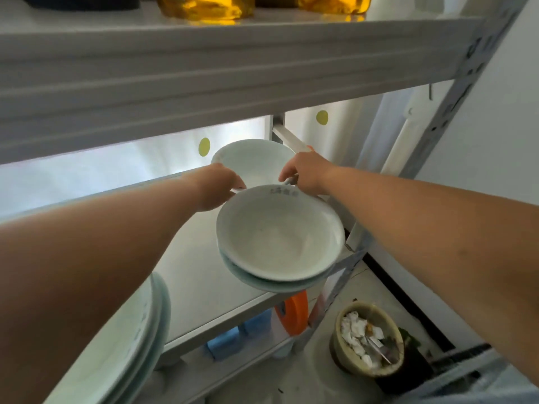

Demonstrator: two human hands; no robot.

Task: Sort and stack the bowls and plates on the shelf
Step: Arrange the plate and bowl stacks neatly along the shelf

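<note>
A stack of pale green bowls (280,237) sits at the right front of the middle shelf (198,275), overhanging its edge. Behind it a further pale bowl (256,161) is tilted up between my hands. My left hand (215,185) grips its left rim and my right hand (306,173) grips its right rim. A stack of pale plates (140,339) lies at the lower left, partly hidden by my left forearm.
The upper shelf board (204,68) hangs low over the bowls, with yellow bottles (204,7) on it. A metal upright (455,91) runs down the right. Below are an orange container (294,313), blue items (224,342) and a waste bin (367,339).
</note>
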